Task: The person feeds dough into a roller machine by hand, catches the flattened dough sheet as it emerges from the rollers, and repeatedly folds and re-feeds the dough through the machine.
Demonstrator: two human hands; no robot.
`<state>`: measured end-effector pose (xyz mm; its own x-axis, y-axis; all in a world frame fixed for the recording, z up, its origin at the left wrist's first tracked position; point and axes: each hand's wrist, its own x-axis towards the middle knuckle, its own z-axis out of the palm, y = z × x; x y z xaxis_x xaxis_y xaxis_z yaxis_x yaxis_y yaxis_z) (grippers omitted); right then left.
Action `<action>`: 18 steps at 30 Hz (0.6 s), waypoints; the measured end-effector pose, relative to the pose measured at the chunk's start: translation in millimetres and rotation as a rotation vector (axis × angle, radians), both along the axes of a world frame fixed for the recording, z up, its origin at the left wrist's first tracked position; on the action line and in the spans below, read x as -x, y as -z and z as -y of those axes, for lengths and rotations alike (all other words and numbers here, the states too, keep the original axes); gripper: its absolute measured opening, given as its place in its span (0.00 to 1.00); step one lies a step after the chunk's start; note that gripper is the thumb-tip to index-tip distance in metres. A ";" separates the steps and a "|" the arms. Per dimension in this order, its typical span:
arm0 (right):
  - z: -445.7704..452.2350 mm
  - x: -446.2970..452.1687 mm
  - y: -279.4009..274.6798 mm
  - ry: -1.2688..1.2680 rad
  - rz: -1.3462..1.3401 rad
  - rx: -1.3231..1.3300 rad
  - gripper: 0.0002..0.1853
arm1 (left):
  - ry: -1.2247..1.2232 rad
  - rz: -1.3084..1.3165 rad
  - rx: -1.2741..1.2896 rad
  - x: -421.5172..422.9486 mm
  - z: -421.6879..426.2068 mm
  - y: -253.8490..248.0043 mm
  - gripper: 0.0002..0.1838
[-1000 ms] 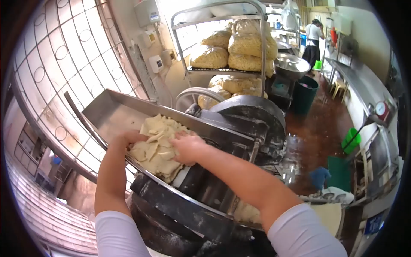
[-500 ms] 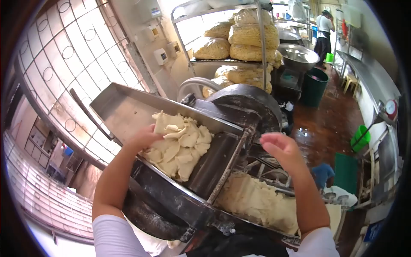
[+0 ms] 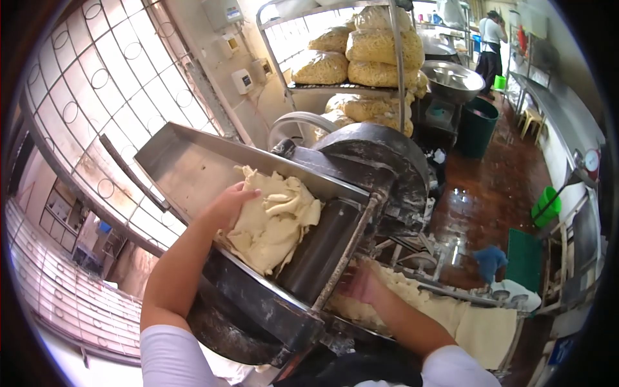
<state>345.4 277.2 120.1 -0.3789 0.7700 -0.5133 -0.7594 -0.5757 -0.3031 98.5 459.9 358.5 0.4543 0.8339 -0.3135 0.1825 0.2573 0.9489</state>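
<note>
A folded, ragged mass of pale dough [image 3: 274, 222] lies in the metal hopper [image 3: 184, 158] of a dough roller machine, against its dark roller [image 3: 322, 245]. My left hand [image 3: 235, 203] is closed on the left edge of this dough, its fingers curled over the top. Below the machine's crossbar, my right hand [image 3: 362, 284] reaches down to a rough dough sheet [image 3: 412, 298] on the lower tray. Motion blurs the right fingers, and they are partly in shadow beside the bar. A smoother stretch of the sheet [image 3: 487, 332] hangs toward the right end.
The machine's dark guard [image 3: 380, 151] and a wheel [image 3: 300, 129] stand behind the hopper. Farther back is a rack with bagged yellow food [image 3: 383, 51]. A green bin [image 3: 477, 129], a steel bowl [image 3: 454, 80] and a person [image 3: 491, 45] are beyond. A barred window [image 3: 116, 97] is at left.
My right hand has come down and left from the air onto the lower dough sheet. My left hand has moved slightly up and right, and the hopper dough looks more folded together.
</note>
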 end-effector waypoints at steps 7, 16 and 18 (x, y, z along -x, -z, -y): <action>-79.1 68.9 12.6 0.087 -0.566 -0.306 0.28 | 0.002 -0.401 -0.405 -11.1 3.3 9.1 0.25; -83.3 74.4 96.6 0.091 -0.518 -0.249 0.26 | 0.054 -0.536 -0.327 -12.1 -1.0 11.8 0.27; -78.3 71.4 106.6 0.093 -0.496 -0.231 0.26 | 0.075 -0.447 -0.341 -16.5 6.2 9.7 0.28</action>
